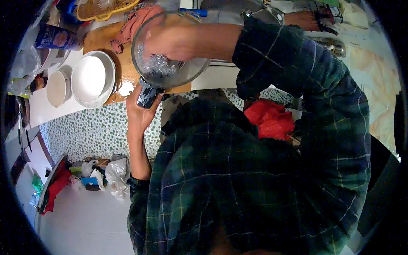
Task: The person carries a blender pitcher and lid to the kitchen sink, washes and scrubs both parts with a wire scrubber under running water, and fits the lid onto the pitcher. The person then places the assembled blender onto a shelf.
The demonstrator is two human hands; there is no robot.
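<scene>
A round metal pan (197,72) with a grey rim is tilted toward me over the counter's front edge. My left hand (142,108) is closed around its black handle (147,97) from below. Inside the pan, my right hand (172,40) reaches down against the inner wall, its fingers bent and blurred by motion. Under those fingers shows a silvery, crumpled-looking patch (158,66); whether it is a scourer or wet, shiny metal I cannot make out. The right palm and fingertips are hidden.
White bowls (88,78) are stacked left of the pan, beside a smaller bowl (58,88). A wet wooden board (117,70) lies beneath, with a reddish cloth (138,25) on it. A yellow tray (102,16), a dark blue can (58,37) and a sink (229,12) are behind.
</scene>
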